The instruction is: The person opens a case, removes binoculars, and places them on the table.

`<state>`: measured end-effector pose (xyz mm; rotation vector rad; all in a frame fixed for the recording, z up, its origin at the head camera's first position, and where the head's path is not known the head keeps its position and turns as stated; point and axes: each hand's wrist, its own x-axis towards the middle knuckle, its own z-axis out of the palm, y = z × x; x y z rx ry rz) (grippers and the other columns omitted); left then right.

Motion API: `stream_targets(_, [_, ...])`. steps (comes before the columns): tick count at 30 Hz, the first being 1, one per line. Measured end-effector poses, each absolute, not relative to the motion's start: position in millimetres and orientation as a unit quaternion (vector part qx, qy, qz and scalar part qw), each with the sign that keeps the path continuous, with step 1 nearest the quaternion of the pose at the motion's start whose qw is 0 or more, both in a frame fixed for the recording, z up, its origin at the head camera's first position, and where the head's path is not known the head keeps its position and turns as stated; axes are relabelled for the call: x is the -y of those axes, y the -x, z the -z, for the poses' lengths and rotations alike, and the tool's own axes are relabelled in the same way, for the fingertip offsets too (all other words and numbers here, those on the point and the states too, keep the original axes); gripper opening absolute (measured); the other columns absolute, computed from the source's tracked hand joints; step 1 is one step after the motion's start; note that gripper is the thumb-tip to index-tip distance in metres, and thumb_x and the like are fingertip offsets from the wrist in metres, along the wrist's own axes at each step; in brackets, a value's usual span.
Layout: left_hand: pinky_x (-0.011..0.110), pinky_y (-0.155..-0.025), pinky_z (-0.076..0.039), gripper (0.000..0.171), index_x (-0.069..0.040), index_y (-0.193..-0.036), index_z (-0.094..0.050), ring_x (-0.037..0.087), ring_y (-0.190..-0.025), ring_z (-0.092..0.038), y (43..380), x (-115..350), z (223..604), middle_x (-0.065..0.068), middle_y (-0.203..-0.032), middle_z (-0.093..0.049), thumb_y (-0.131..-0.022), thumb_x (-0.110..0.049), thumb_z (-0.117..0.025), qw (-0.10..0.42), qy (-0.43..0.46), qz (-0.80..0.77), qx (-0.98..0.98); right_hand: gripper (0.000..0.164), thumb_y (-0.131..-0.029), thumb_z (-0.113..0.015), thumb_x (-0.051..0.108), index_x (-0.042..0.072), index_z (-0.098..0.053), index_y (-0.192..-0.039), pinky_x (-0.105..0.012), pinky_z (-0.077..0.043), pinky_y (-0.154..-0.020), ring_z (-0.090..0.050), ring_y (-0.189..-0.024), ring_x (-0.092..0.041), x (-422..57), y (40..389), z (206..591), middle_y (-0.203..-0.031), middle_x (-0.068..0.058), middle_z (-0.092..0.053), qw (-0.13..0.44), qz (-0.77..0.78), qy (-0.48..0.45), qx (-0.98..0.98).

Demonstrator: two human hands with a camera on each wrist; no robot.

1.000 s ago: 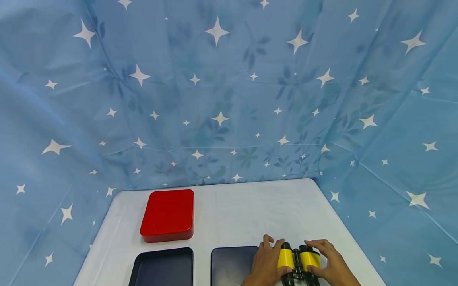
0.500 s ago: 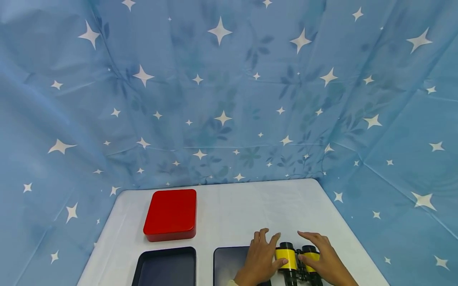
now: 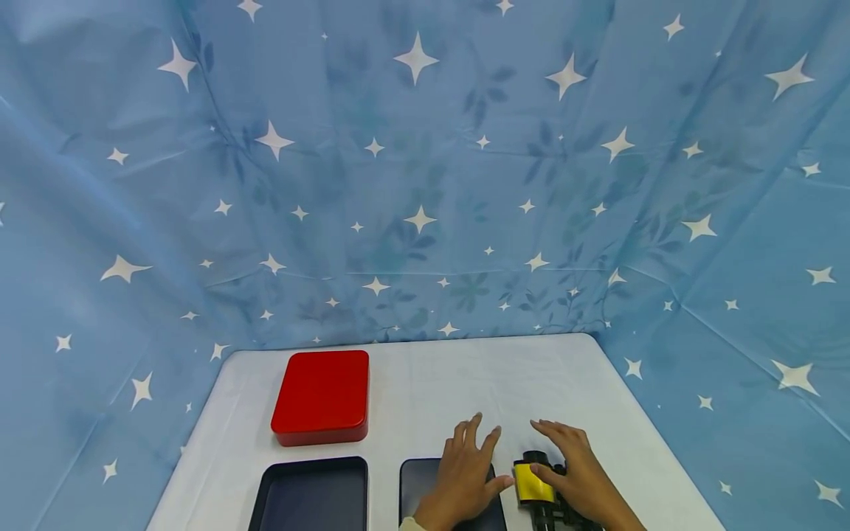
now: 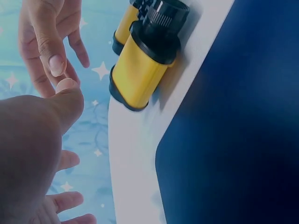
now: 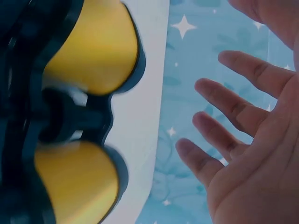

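A pair of yellow and black binoculars (image 3: 534, 484) lies on the white table at the right front. My right hand (image 3: 579, 478) hovers over its right half, fingers spread, and hides part of it in the head view. In the right wrist view the binoculars (image 5: 93, 46) show both yellow barrels, apart from the fingers (image 5: 233, 102). Left of the binoculars, my left hand (image 3: 460, 479) is over the dark tray with its fingers extended, holding nothing. In the left wrist view a gap shows between the left thumb (image 4: 70, 105) and the yellow barrel (image 4: 140, 72).
A red lidded box (image 3: 322, 398) stands at the back left of the white table (image 3: 458, 391). In front of it is a dark tray (image 3: 312, 494), with a second dark tray (image 3: 418, 479) to its right. A blue starry curtain (image 3: 425, 177) hangs behind and beside the table.
Both hands have let go of the binoculars and lifted away. The left hand has moved left over the tray; the right has shifted left above the binoculars, which stay on the table.
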<state>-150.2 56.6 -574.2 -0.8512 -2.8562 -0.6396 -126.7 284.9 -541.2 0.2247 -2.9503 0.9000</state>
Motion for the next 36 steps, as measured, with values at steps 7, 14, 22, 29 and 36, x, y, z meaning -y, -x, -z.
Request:
stream_targets(7, [0.049,-0.102,-0.045,0.073,-0.03,-0.153,-0.039,0.031,-0.142,-0.037,153.4,-40.7,570.0,0.009,-0.161,-0.031,-0.09,-0.062,-0.06,0.038,0.265,0.187,0.945,0.069,-0.086,-0.076,0.038,0.021,-0.05,-0.147,-0.067,-0.042,-0.098,-0.037,-0.136,-0.035,-268.3,133.1,540.6,-0.148,-0.009,-0.05,0.031,-0.296,-0.097,0.95])
stream_targets(14, [0.053,-0.105,-0.043,0.073,-0.026,-0.153,-0.039,0.033,-0.144,-0.035,156.9,-23.4,567.4,0.011,-0.162,-0.03,-0.091,-0.059,-0.06,0.042,0.265,0.188,0.945,0.073,-0.084,-0.078,0.039,0.026,-0.047,-0.148,-0.062,-0.042,-0.103,-0.035,-0.139,-0.031,-249.0,144.4,542.2,-0.151,-0.004,-0.047,-0.012,-0.306,-0.091,0.947])
stream_targets(22, [0.055,-0.103,-0.043,0.071,-0.022,-0.151,-0.043,0.038,-0.142,-0.037,158.9,-2.6,565.5,0.015,-0.159,-0.034,-0.093,-0.057,-0.06,0.067,0.261,0.187,0.945,0.07,-0.086,-0.076,0.041,0.028,-0.047,-0.148,-0.059,-0.042,-0.104,-0.036,-0.137,-0.028,-226.8,150.7,541.4,-0.15,-0.005,-0.048,-0.016,-0.316,-0.123,0.941])
stream_targets(29, [0.056,-0.103,-0.043,0.072,-0.021,-0.151,-0.043,0.039,-0.142,-0.037,161.2,17.0,566.4,0.014,-0.16,-0.032,-0.091,-0.056,-0.064,0.074,0.238,0.186,0.951,0.069,-0.089,-0.069,0.05,0.024,-0.046,-0.149,-0.062,-0.039,-0.105,-0.038,-0.136,-0.03,-205.3,155.6,539.8,-0.149,-0.007,-0.049,0.0,-0.298,-0.158,0.941])
stream_targets(36, [0.057,-0.103,-0.042,0.072,-0.022,-0.153,-0.041,0.04,-0.142,-0.035,165.5,35.9,565.8,0.014,-0.161,-0.031,-0.093,-0.056,-0.06,0.069,0.208,0.182,0.959,0.068,-0.089,-0.072,0.044,0.023,-0.047,-0.148,-0.062,-0.04,-0.105,-0.04,-0.136,-0.029,-181.3,164.2,542.0,-0.148,-0.009,-0.05,0.009,-0.291,-0.181,0.939])
